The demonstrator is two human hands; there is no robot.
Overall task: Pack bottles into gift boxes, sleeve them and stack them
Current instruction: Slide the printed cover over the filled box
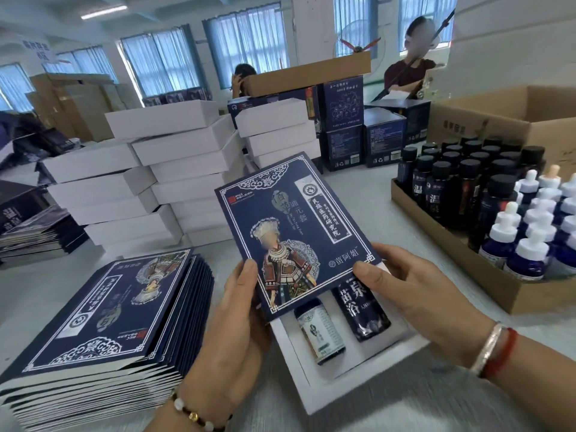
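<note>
Over the pale table [358, 194], a blue sleeve [293, 232] sat partway over a white gift box [367, 363], long axis running away from the person. Left hand [237, 332] gripped the sleeve's near-left edge; right hand [417, 285] pinched its right corner. Two bottles [339, 322] lay exposed inside, beside flat sleeves [103, 322].
</note>
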